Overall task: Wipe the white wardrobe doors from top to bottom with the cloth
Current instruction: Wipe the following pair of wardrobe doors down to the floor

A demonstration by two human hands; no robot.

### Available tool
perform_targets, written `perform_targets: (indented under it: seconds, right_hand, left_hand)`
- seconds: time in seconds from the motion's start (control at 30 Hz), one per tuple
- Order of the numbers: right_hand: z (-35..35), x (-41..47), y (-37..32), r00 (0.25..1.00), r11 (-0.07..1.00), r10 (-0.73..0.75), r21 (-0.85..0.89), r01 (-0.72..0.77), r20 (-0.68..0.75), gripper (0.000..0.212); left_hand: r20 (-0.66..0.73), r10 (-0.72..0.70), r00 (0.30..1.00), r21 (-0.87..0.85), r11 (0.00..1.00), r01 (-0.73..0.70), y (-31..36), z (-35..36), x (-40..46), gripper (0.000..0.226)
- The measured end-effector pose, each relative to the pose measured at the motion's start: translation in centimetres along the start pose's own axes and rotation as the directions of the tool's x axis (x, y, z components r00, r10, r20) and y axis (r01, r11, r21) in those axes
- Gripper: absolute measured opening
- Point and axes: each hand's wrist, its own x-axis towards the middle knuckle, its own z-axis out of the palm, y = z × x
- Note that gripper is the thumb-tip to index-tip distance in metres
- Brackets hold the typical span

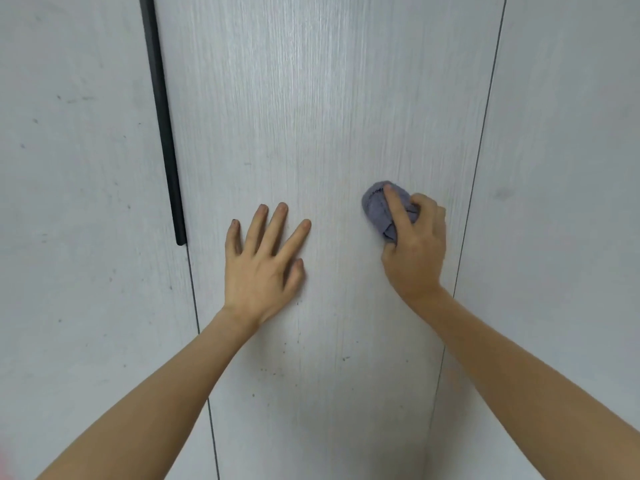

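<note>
A white wood-grain wardrobe door fills the middle of the view. My right hand presses a bunched grey-purple cloth against the door's right half, with the index finger laid over the cloth. My left hand lies flat on the same door with its fingers spread, to the left of the cloth and a little lower. Small dark specks mark the door below my hands.
A black vertical handle strip runs down the door's left edge. Another white door with dark marks stands to the left, and a third white panel to the right beyond a thin gap.
</note>
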Motion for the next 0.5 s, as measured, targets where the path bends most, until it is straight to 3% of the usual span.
perform_targets:
  seconds: [0.07,0.13,0.2,0.23,0.33,0.43,0.5]
  right_hand:
    - [0.6,-2.3,-2.6,0.997,0.998,0.061,0.023,-0.062,0.039,0.069]
    - [0.7,-5.6,-4.5,0.958,0.979,-0.201,0.021,0.201,0.205,0.069]
    - [0.4,-7.4,-5.0,0.827,0.884,-0.456,0.06,0.464,0.33,0.06]
    - [0.4,-7.1,-4.7,0.796,0.859,-0.499,0.076,0.506,0.343,0.057]
    - [1.2,-4.0,-4.5,0.882,0.915,-0.402,0.063,0.399,0.244,0.056]
    - [2.5,0.1,-6.0,0.991,0.995,-0.092,0.04,0.089,0.093,0.058]
    - [3.3,1.2,-7.9,0.996,0.997,0.075,0.028,-0.076,0.041,0.061]
  left_hand:
    - [0.041,-0.018,0.999,-0.003,1.0,0.018,-0.4,-0.2,-0.6,0.053]
    - [0.074,-0.033,0.997,-0.01,0.999,0.033,-1.1,-0.3,-1.5,0.054]
    - [0.095,-0.044,0.994,-0.012,0.999,0.046,-2.2,-0.4,-2.7,0.054]
    - [0.106,-0.045,0.993,-0.012,0.999,0.046,-2.8,-0.5,-3.3,0.054]
    - [0.146,-0.003,0.989,0.001,1.0,0.003,-4.5,-1.1,-4.4,0.054]
    - [0.164,0.044,0.986,0.011,0.999,-0.046,-5.3,-1.6,-4.4,0.051]
    - [0.171,0.051,0.984,0.011,0.998,-0.054,-5.5,-1.9,-4.8,0.05]
